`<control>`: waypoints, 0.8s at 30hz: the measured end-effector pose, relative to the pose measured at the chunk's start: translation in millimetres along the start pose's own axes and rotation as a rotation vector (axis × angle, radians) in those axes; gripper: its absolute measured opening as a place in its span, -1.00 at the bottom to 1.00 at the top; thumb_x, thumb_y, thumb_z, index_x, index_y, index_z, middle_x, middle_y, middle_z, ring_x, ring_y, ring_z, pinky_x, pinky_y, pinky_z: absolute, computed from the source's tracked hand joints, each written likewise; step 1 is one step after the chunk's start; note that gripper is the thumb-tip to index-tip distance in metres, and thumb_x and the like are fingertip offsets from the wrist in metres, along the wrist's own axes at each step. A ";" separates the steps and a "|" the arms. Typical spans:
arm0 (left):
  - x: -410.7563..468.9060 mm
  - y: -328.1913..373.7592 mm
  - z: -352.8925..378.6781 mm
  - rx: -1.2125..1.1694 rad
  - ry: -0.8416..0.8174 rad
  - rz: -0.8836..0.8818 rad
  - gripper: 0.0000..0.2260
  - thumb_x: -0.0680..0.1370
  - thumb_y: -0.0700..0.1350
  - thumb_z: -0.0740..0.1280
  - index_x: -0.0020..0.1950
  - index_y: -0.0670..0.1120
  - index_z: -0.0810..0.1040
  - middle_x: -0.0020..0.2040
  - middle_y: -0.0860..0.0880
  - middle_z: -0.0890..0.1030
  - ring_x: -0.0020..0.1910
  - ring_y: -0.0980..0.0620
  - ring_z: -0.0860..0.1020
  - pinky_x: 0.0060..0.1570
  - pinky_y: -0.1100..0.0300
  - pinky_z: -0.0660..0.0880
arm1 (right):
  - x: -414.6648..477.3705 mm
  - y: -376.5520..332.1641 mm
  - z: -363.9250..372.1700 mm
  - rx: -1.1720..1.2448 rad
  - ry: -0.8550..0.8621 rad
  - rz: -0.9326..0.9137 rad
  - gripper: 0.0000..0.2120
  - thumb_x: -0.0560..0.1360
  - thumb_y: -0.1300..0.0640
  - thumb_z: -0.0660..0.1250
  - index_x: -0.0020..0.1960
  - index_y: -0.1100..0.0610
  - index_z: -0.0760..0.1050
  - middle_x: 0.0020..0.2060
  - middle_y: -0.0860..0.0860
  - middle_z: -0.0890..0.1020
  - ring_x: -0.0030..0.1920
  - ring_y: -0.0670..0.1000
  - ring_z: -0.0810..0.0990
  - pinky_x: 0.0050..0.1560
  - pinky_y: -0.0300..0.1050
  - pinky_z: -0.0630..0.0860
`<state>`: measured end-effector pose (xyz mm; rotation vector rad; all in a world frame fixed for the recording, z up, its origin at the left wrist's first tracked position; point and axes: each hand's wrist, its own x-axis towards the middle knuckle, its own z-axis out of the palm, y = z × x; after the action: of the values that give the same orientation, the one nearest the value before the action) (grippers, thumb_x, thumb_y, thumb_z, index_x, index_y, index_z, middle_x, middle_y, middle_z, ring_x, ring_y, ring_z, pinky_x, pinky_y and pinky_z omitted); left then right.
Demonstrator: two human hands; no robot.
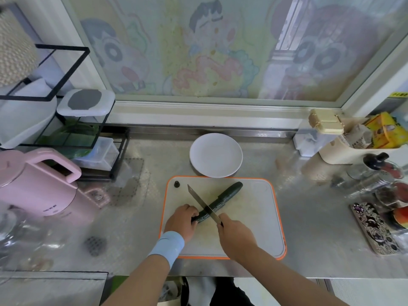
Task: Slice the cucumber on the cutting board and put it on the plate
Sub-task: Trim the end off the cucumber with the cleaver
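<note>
So the cucumber (227,195) was a dark green one with bumpy skin, looked whole as far as I could see, lying on the grey, orange-rimmed cutting board (254,217) toward its left half. The left grip (181,220), with a light blue wristband (167,245) behind it, was curled over the near end, pinning it to the board. The right grip (234,234) was clenched round the handle of a knife (198,199), the blade laid across the cucumber just beside the left fingers; couldn't tell whether the edge had bitten in. A small dark nub (176,184) sat at the board's far-left corner. The white plate (216,155) was right behind the board, its near rim touching or just overlapping the far edge. Elsewhere on the steel counter (309,206): a pink kettle (37,186) and a black wire rack (66,107) off to the left, a phone in a patterned case (373,228) and some glass jars (386,186) to the right, all well apart from the board. The cucumber's long axis ran diagonally, near end at the left grip, far end pointing up-right toward the plate's right side, and the knife crossed it the other way, tip aimed far-left, making an X.
</note>
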<state>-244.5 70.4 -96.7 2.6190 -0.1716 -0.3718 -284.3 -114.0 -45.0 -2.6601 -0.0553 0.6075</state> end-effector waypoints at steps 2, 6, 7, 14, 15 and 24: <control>-0.4 1.1 0.1 -0.025 0.005 -0.013 -0.85 0.52 -0.13 0.32 0.07 0.02 0.57 0.05 0.08 0.49 0.07 0.08 0.46 -0.01 0.21 0.46 | -1.8 1.5 1.6 0.004 -0.010 0.020 -0.84 0.68 -0.01 -0.01 0.03 0.03 0.28 -0.32 -0.02 0.47 -0.38 0.03 0.43 -0.42 -0.09 0.30; 1.2 2.1 -2.7 -0.083 0.012 -0.055 -0.85 0.50 -0.14 0.36 0.06 0.00 0.61 0.02 0.08 0.54 0.01 0.07 0.50 -0.01 0.24 0.44 | -3.5 5.4 4.2 -0.002 -0.030 0.043 -0.84 0.68 0.00 0.00 0.04 0.04 0.30 -0.30 0.01 0.50 -0.36 0.05 0.45 -0.34 -0.03 0.40; 1.2 2.0 -3.3 -0.093 0.013 -0.061 -0.85 0.50 -0.15 0.36 0.05 0.00 0.62 0.01 0.08 0.54 0.00 0.07 0.50 -0.01 0.24 0.45 | -3.4 5.3 4.6 -0.003 -0.037 0.044 -0.84 0.68 0.01 0.00 0.04 0.05 0.29 -0.30 0.02 0.50 -0.37 0.05 0.44 -0.35 -0.03 0.39; -0.4 0.0 -2.0 -0.127 0.021 -0.100 -0.85 0.49 -0.12 0.38 0.03 0.05 0.61 0.02 0.12 0.55 -0.03 0.09 0.50 -0.03 0.24 0.44 | 12.2 -1.0 8.3 0.010 -0.089 0.064 -0.93 0.67 0.10 0.03 0.02 0.05 0.23 -0.34 0.02 0.45 -0.41 0.02 0.39 -0.44 -0.10 0.28; -0.6 -0.1 -1.7 -0.127 0.026 -0.105 -0.86 0.49 -0.11 0.38 0.04 0.05 0.61 0.02 0.13 0.55 -0.02 0.08 0.50 -0.02 0.23 0.44 | 15.4 -1.1 10.8 0.016 -0.103 0.065 -0.94 0.67 0.11 0.03 0.02 0.06 0.22 -0.34 0.02 0.44 -0.41 0.02 0.38 -0.45 -0.10 0.26; -2.6 -3.1 0.0 -0.130 -0.005 -0.068 -0.83 0.52 -0.10 0.34 0.10 0.02 0.60 0.05 0.07 0.53 0.06 0.06 0.47 0.05 0.16 0.44 | 29.5 4.0 28.8 0.055 -0.141 0.088 -0.96 0.66 0.11 0.08 0.10 0.05 0.24 -0.32 0.02 0.46 -0.38 -0.01 0.41 -0.45 -0.16 0.24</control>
<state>-246.8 73.7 -97.6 2.5007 -0.0579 -0.3995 -270.1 -102.9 -82.3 -2.5740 0.0384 0.8131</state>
